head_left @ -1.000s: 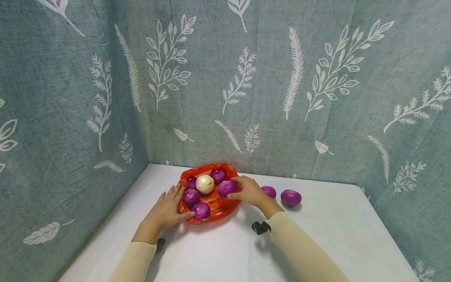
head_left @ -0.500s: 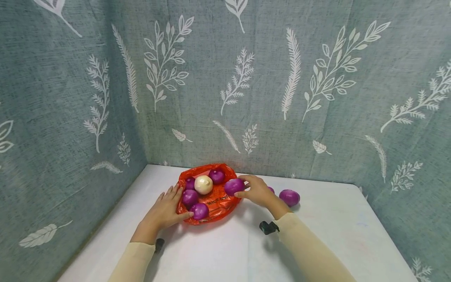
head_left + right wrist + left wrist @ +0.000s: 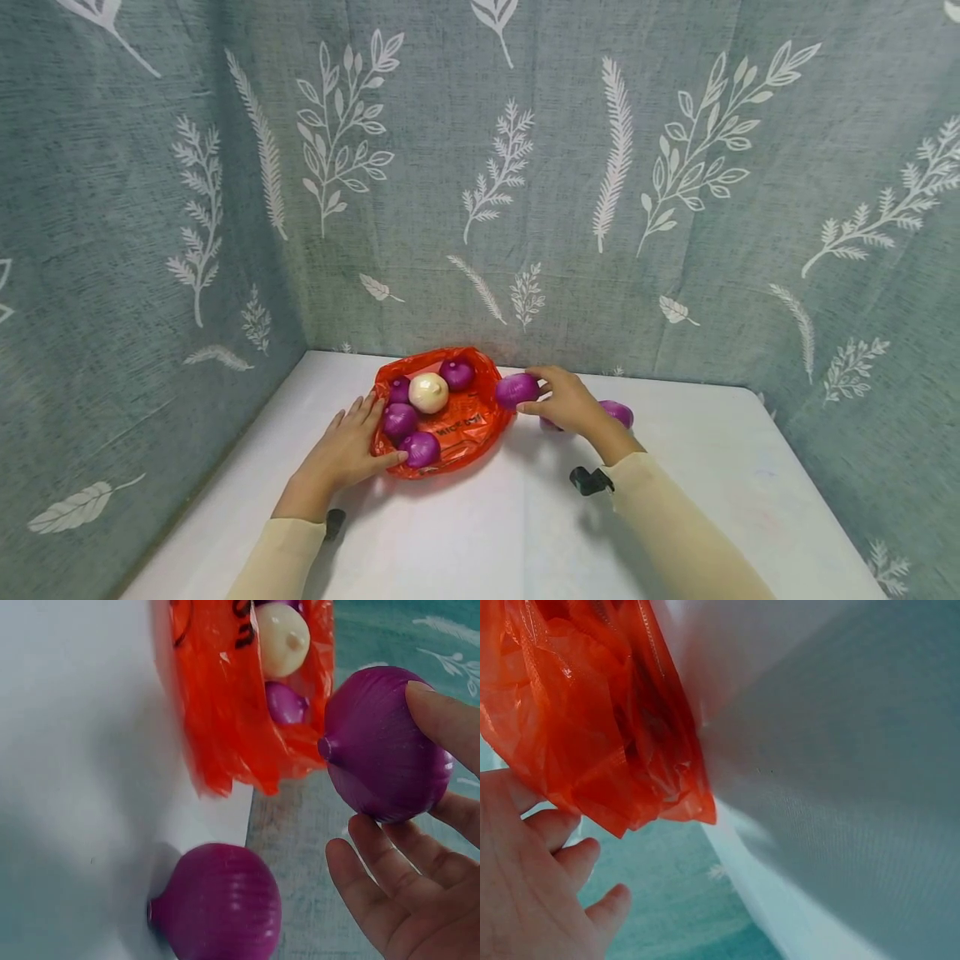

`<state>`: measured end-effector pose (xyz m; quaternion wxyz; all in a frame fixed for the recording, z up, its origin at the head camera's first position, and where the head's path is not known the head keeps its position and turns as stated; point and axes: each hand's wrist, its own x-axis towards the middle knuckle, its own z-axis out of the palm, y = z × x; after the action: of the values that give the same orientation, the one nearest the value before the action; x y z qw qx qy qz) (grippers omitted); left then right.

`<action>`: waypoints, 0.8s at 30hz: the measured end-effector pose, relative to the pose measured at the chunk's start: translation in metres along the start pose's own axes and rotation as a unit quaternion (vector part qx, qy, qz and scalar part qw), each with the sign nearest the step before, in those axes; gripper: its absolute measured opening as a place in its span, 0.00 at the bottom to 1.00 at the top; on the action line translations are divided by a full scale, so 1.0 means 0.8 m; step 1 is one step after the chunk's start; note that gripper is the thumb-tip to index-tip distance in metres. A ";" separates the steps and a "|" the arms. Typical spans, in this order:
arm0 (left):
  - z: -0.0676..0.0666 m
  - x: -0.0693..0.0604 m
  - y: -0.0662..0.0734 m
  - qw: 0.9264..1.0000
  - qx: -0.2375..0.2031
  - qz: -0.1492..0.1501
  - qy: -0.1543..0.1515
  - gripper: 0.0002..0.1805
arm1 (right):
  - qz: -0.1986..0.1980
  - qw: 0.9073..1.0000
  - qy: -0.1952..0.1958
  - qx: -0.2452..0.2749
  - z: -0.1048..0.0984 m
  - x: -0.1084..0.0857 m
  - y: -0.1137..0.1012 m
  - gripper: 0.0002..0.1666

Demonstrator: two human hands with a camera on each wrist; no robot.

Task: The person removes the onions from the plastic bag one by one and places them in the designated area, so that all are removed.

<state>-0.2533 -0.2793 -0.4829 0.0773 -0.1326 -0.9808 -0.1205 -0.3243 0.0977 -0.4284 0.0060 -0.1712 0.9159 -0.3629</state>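
My right hand (image 3: pixel 566 405) pinches a purple onion (image 3: pixel 517 391) just off the right rim of a red plastic bag (image 3: pixel 480 433); in the right wrist view the onion (image 3: pixel 382 742) is held between thumb and fingers. Inside the bag lie a white onion (image 3: pixel 428 392) and several purple onions (image 3: pixel 421 449). My left hand (image 3: pixel 341 450) rests with spread fingers along the bag's left side, its thumb by the nearest onion. The left wrist view shows the left hand (image 3: pixel 540 877) against the bag's outside (image 3: pixel 592 712), fingers lightly bent.
Right of the bag, two purple onions (image 3: pixel 617 413) lie on the white table (image 3: pixel 675 483), one mostly behind my right hand. A patterned grey-green cloth (image 3: pixel 555 208) hangs behind the table and along its left side.
My right hand has moved right and lifted the purple onion from inside the bag to beyond its right rim. The left hand keeps its place on the bag; the view has shifted slightly.
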 end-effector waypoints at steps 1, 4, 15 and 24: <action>0.000 0.000 0.000 1.000 0.000 0.001 0.000 0.63 | 0.001 1.000 0.003 -0.005 -0.002 -0.001 0.001 0.43; 0.001 0.000 -0.001 1.000 0.003 0.002 -0.002 0.63 | 0.005 1.000 0.006 -0.004 -0.007 -0.004 0.004 0.43; 0.001 0.000 0.001 1.000 0.001 0.003 -0.001 0.63 | 0.003 0.999 0.018 0.039 -0.027 -0.018 0.019 0.43; 0.000 -0.002 0.002 1.000 0.000 0.003 -0.001 0.62 | 0.004 1.000 0.022 0.007 -0.042 -0.027 0.029 0.41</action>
<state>-0.2517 -0.2784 -0.4828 0.0771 -0.1360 -0.9804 -0.1197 -0.3154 0.1426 -0.4212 -0.0111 -0.1594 0.9140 -0.3729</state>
